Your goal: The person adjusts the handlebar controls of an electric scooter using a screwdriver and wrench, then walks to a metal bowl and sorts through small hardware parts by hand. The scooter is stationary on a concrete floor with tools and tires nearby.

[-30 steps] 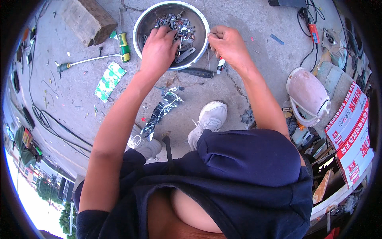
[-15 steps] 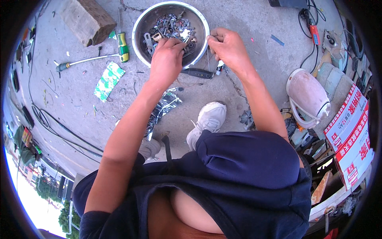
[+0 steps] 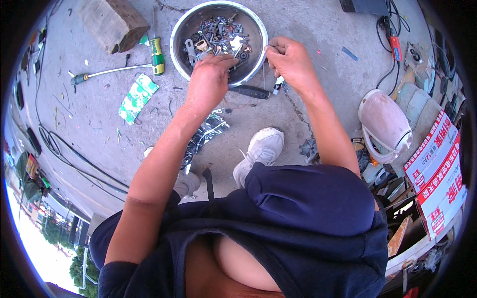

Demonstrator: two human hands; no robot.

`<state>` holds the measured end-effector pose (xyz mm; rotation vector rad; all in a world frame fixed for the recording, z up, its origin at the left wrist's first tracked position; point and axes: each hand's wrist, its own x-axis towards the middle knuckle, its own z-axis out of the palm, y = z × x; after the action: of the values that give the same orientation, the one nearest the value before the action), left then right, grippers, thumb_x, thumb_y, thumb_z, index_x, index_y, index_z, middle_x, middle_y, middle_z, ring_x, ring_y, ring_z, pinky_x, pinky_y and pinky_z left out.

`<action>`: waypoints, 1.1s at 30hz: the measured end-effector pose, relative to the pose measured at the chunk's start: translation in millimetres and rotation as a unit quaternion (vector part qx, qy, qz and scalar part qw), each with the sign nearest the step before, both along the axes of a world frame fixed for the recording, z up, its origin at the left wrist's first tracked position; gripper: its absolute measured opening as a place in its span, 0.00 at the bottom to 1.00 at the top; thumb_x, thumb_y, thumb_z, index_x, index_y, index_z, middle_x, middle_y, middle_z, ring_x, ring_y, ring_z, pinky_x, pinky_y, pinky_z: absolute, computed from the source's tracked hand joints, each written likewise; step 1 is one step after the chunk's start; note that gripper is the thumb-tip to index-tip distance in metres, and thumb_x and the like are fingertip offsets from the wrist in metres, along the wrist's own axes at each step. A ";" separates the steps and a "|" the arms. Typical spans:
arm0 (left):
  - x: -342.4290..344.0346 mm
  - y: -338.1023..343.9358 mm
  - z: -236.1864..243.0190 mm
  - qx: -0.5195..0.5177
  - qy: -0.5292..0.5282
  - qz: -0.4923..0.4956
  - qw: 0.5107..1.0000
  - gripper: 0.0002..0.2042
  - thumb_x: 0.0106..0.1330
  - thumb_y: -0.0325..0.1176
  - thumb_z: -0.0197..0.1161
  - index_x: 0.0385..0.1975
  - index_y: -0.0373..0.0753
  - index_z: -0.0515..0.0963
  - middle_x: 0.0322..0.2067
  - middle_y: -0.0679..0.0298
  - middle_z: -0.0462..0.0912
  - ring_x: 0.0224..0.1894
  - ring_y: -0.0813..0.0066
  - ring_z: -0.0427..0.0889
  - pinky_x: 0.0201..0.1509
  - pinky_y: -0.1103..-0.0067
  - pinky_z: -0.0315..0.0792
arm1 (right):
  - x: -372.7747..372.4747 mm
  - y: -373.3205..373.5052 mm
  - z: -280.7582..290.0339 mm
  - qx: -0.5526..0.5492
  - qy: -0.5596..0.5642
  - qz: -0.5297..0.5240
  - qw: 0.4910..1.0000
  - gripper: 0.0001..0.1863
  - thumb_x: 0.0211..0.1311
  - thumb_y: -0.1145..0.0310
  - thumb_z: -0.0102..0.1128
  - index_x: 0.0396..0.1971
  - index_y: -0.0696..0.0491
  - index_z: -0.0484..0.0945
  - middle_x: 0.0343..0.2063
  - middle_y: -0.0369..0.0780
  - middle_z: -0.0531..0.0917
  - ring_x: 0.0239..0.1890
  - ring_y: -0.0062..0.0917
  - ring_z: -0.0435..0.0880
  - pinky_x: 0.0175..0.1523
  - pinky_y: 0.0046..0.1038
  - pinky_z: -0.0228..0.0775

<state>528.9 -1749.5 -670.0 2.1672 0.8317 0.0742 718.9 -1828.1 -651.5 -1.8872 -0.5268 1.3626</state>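
A round metal bowl (image 3: 175,54) with a bright rim stands on the concrete ground, holding a heap of small metal hardware (image 3: 221,35), such as bolts, nuts and washers. My left hand (image 3: 211,77) reaches over the near rim into it. Its fingers are apart above the near part of the heap, and the fingertips partly hide what lies beneath. On the right side, my right hand (image 3: 292,63) is closed, with thumb and forefinger pinched at the rim. A flat slotted metal piece (image 3: 190,52) leans inside, beside a brass-coloured part (image 3: 201,45).
Left of the bowl lie a green-and-yellow-handled screwdriver (image 3: 157,59), a long-shafted tool (image 3: 117,71), a wooden block (image 3: 112,25) and a green-white packet (image 3: 138,99). A black handle (image 3: 251,91) lies by the near rim. At right are a pinkish rounded container (image 3: 382,121) and cables.
The whole view has shifted slightly, so the bowl and both hands appear a little further right. My left hand has drawn slightly toward the near rim. My right hand stays at the rim.
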 end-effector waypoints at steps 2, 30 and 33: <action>0.1 0.1 1.1 0.008 0.003 -0.002 1.000 0.16 0.53 0.19 0.55 0.41 0.38 0.81 0.44 0.60 0.81 0.48 0.59 0.77 0.56 0.70 0.68 | 0.5 0.2 1.4 -0.003 -0.012 0.012 1.000 0.11 0.58 0.69 0.56 0.32 0.62 0.78 0.17 0.36 0.78 0.17 0.17 0.73 0.22 0.22 0.65; 18.7 -7.0 -2.8 0.098 0.063 0.058 0.992 0.14 0.61 0.34 0.56 0.45 0.36 0.76 0.36 0.53 0.79 0.40 0.56 0.78 0.45 0.66 0.70 | 1.4 -0.3 -3.7 0.010 -0.039 0.053 0.998 0.09 0.62 0.70 0.54 0.33 0.61 0.76 0.17 0.31 0.73 0.17 0.11 0.67 0.21 0.17 0.59; 32.4 -5.6 -6.9 0.101 0.136 0.069 0.983 0.17 0.62 0.38 0.56 0.47 0.35 0.75 0.35 0.51 0.79 0.40 0.54 0.78 0.44 0.65 0.71 | 1.5 0.9 2.8 -0.010 -0.047 0.066 0.997 0.09 0.62 0.70 0.54 0.33 0.61 0.76 0.18 0.31 0.74 0.18 0.12 0.68 0.21 0.18 0.60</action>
<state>561.3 -1755.1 -676.9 2.3394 1.1745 -0.0733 720.4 -1827.2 -648.7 -1.9699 -0.6976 1.3730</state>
